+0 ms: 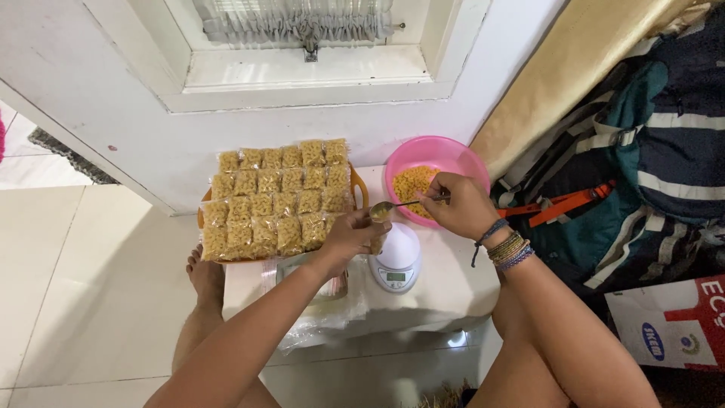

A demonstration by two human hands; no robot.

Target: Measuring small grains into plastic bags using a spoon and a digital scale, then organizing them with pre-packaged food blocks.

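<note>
My right hand (459, 205) holds a metal spoon (387, 208) loaded with small yellow snack pieces, its bowl just left of a pink bowl (445, 153) that holds more of the same pieces. My left hand (353, 234) grips a small clear plastic bag (375, 243) right under the spoon, over a white digital kitchen scale (399, 261). Bracelets circle my right wrist.
An orange tray (358, 189) carries several rows of filled clear snack packets (273, 202) on a low white table (445, 291). Empty plastic bags (321, 317) lie at the table's front edge. A white door stands behind, backpacks at the right, my bare foot (204, 273) at the left.
</note>
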